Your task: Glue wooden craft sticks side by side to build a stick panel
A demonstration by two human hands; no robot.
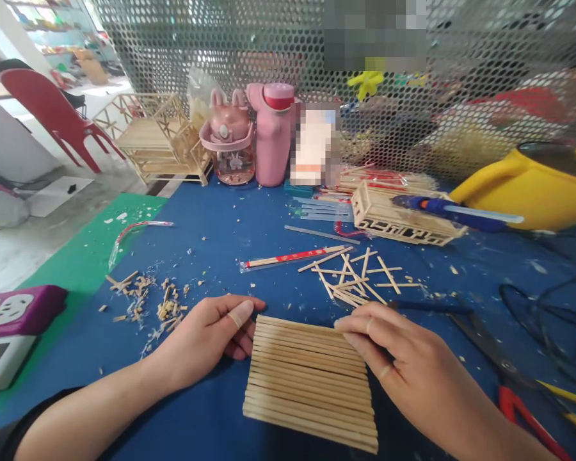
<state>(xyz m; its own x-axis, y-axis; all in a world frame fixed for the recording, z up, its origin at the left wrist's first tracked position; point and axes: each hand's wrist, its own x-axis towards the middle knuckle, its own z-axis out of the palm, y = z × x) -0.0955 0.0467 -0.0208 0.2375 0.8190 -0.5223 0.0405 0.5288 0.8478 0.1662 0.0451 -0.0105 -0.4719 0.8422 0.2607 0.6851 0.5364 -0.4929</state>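
Observation:
A flat panel of thin wooden sticks (312, 384) laid side by side sits in front of me, tilted slightly. My right hand (388, 346) is closed, thumb and fingers pinching the panel's far right edge. Beside its far left corner is my left hand (225, 326), with the fingers curled and the thumb pressed to the index finger; whatever lies between them is hidden. Small bands of tape wrap fingers on both hands. Beyond the panel lie loose cut sticks (345, 275) and a pair of chopsticks in a red-printed wrapper (295, 256).
Scissors (504, 365) and a black cable (547, 326) lie at right, near a glue gun (451, 208) and a yellow container (523, 186). A small stick model (403, 214), a pink bottle (272, 141) and a jar (233, 160) stand behind. Wood scraps (168, 304) litter the left.

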